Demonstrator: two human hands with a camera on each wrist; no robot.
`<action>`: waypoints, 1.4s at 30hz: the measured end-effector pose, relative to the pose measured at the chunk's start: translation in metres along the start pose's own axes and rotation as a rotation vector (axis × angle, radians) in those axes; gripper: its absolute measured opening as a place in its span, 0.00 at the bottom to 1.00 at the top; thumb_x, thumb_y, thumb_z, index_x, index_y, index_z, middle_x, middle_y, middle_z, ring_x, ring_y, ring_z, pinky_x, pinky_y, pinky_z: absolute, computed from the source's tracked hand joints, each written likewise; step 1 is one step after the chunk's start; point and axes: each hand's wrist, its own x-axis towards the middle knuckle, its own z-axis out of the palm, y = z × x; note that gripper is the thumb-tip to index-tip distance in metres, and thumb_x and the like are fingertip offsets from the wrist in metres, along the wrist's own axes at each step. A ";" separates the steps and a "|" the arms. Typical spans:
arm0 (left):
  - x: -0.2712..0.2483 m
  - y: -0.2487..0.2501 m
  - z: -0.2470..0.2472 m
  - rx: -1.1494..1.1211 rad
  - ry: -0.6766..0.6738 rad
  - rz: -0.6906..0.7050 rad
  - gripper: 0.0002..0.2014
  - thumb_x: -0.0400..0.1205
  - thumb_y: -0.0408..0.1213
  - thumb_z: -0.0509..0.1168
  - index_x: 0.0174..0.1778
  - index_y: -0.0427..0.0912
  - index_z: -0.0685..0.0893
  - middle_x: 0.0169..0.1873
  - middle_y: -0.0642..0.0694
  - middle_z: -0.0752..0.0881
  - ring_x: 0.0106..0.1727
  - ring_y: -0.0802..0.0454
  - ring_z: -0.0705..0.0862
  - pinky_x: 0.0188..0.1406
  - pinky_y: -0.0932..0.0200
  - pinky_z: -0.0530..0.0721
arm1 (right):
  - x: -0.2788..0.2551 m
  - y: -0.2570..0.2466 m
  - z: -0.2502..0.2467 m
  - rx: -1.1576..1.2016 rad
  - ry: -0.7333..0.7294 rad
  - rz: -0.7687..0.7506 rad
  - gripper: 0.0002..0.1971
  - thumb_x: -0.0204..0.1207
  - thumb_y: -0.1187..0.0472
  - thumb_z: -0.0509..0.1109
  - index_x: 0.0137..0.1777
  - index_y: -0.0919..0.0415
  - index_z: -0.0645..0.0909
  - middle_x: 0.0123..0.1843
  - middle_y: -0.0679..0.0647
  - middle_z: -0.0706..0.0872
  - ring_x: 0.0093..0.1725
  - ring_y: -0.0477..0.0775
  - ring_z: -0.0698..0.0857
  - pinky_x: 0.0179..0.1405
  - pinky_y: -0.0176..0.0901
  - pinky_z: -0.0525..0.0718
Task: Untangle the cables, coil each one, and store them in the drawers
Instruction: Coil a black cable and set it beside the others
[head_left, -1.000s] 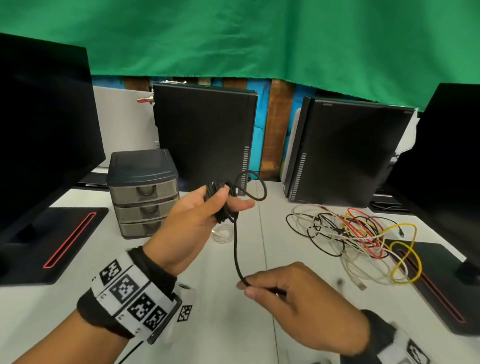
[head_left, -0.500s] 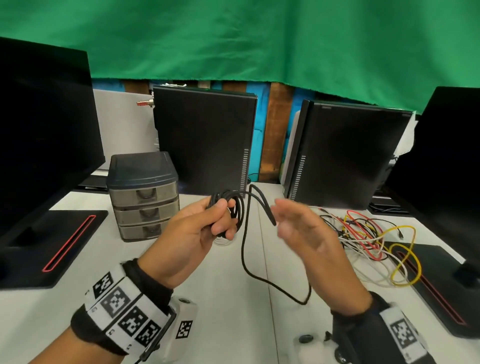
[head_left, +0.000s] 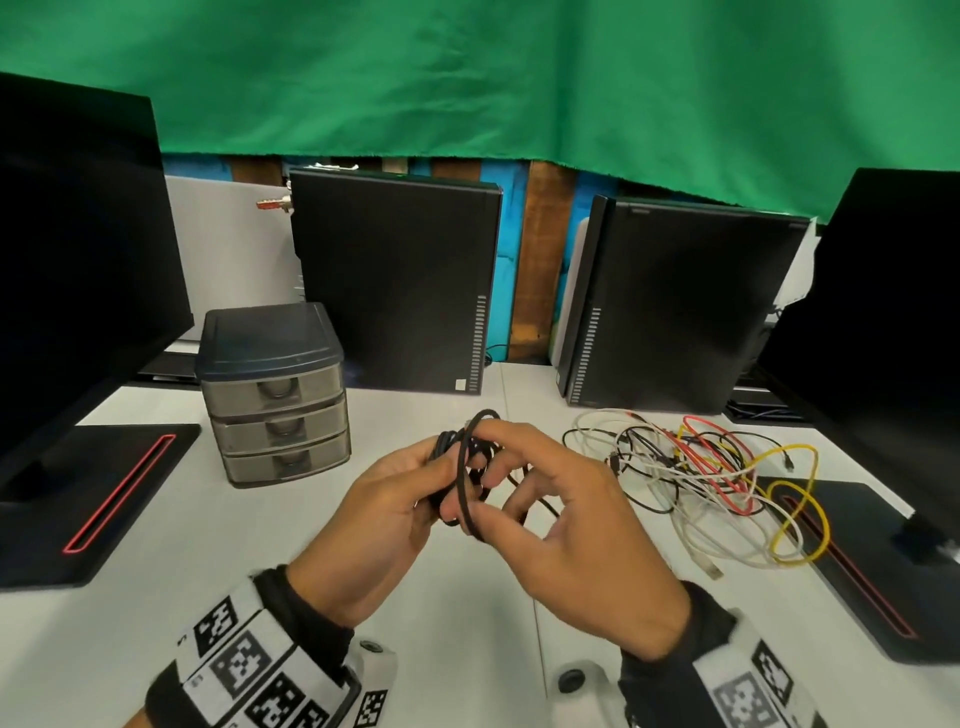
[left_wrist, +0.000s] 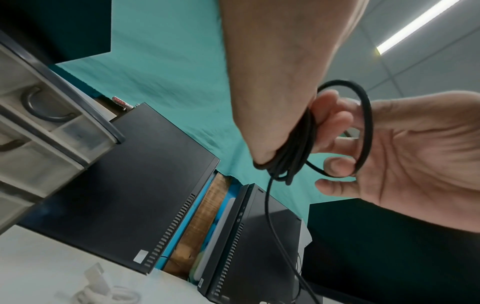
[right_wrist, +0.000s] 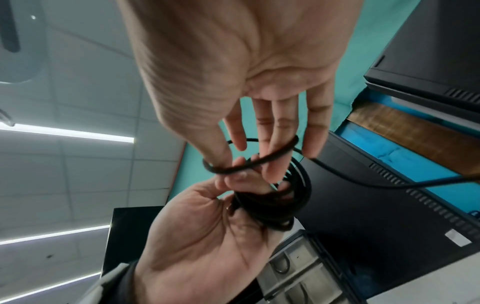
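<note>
**A:** Black cable (head_left: 470, 467) bunched in the left hand (head_left: 387, 512), fingers and thumb clamped round the finished turns, held above the table (head_left: 260, 571).

**B:** And the right hand (head_left: 566, 525) has a fresh loop pinched between thumb and fingers, other fingers spread loose. It's touching the bundle.

**A:** Key now, I'd say: lay that loop flat against the others, same size, no twist.

**B:** Agreed. A tail hangs below the coil, so feed it gradually and let the left thumb trap each turn.

**A:** Drawers (head_left: 278, 423) sit shut, just left of the hands.

**B:** Tangled cables (head_left: 696, 467) wait on the right, near the monitor stand (head_left: 857, 566).
</note>
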 end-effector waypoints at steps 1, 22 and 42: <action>-0.001 -0.003 0.000 0.000 -0.006 0.001 0.12 0.87 0.38 0.61 0.50 0.35 0.86 0.29 0.46 0.82 0.35 0.54 0.83 0.44 0.57 0.79 | -0.001 0.002 0.001 -0.048 -0.031 0.011 0.25 0.76 0.50 0.76 0.67 0.27 0.73 0.52 0.37 0.83 0.40 0.47 0.88 0.43 0.37 0.88; -0.018 -0.012 -0.007 -0.010 -0.069 -0.041 0.11 0.80 0.42 0.64 0.42 0.44 0.90 0.29 0.40 0.85 0.33 0.50 0.83 0.47 0.57 0.81 | -0.013 0.019 -0.006 0.023 -0.040 -0.082 0.26 0.73 0.51 0.77 0.72 0.45 0.79 0.62 0.38 0.80 0.68 0.47 0.79 0.67 0.33 0.75; -0.015 0.012 -0.031 -0.269 -0.052 -0.110 0.15 0.70 0.50 0.79 0.37 0.41 0.87 0.17 0.53 0.67 0.17 0.57 0.67 0.45 0.58 0.86 | 0.027 0.069 -0.035 0.334 0.061 0.267 0.19 0.71 0.40 0.76 0.31 0.54 0.88 0.23 0.43 0.73 0.24 0.41 0.70 0.30 0.35 0.72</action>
